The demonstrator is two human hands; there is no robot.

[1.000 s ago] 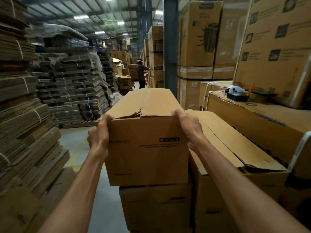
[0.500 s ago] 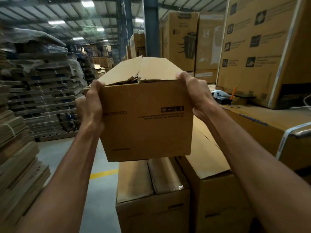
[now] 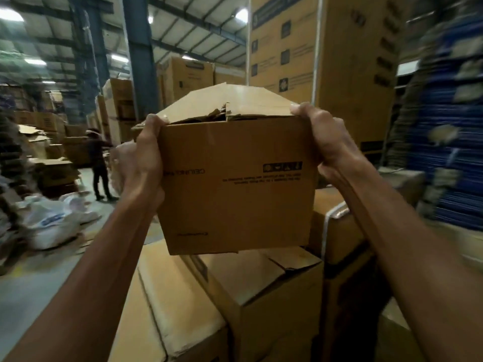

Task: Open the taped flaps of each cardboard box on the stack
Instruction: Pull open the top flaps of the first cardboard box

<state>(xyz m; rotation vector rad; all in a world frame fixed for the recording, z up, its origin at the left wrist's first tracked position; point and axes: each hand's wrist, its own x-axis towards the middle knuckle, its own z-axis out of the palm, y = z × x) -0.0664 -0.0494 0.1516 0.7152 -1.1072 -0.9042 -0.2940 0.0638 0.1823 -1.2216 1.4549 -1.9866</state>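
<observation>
Okay, I've got both hands on the cardboard box (image 3: pixel 235 184). L hand (image 3: pixel 141 163) grips its left edge, thumb up by the top corner, and R hand (image 3: pixel 326 142) is curled round the right top corner. Box is held up over the stacked boxes (image 3: pixel 261 283), print upside down. Top flaps (image 3: pixel 227 103) look ragged and gap at the seam. Bkgd is blurry.

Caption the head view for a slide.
Left hand and right hand hold a cardboard box with ragged flaps above stacked boxes.
</observation>
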